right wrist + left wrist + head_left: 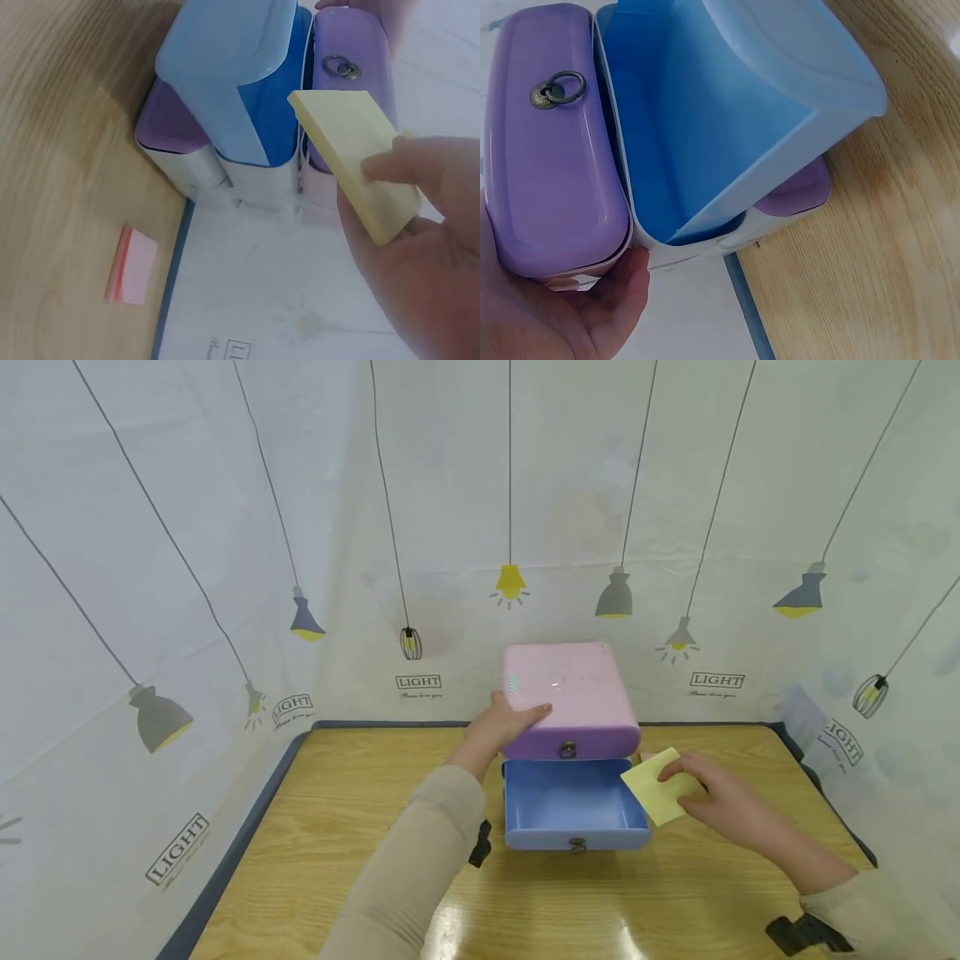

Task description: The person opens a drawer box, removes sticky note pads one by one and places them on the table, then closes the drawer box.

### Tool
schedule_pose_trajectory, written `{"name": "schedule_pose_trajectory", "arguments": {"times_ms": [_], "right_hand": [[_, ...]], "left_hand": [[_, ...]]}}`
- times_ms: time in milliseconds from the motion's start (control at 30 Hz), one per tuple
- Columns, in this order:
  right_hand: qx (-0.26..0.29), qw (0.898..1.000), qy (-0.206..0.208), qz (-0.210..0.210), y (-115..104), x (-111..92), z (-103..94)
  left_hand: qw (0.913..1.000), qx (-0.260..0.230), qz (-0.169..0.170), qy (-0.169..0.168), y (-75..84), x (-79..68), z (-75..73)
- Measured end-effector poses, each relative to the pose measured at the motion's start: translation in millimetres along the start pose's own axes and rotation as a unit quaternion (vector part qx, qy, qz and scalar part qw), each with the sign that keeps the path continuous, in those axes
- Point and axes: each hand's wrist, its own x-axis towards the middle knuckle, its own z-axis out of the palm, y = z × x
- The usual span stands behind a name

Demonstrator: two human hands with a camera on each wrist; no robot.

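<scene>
Beyond sleeve (408,868), grips cabinet (577,681) with left hand (501,725), perhaps for steadiness. Pinches pad (649,787) near drawer (540,839) with right hand (720,800).

right of centre, the note pad (647,787) is pale yellow. the open drawer (540,841) is blue, the top drawer (532,745) purple.

Your sleeves (397,889) are plain beige, the left ending in a broad cuff (450,789). Black fittings (791,935) show beside both.
</scene>
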Motion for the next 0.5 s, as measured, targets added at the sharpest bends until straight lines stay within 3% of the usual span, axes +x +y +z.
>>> {"name": "schedule_pose_trajectory", "arguments": {"times_ms": [233,500], "right_hand": [[-0.001,0.999,0.033,0.035,18.4,-8.0,1.6],[-0.009,0.987,-0.009,0.162,52.1,-12.6,16.6]], "left_hand": [[1.0,-0.008,0.004,-0.001,2.1,-5.4,-2.5],[1.0,-0.003,0.0,0.0,1.0,-4.6,-1.4]]}}
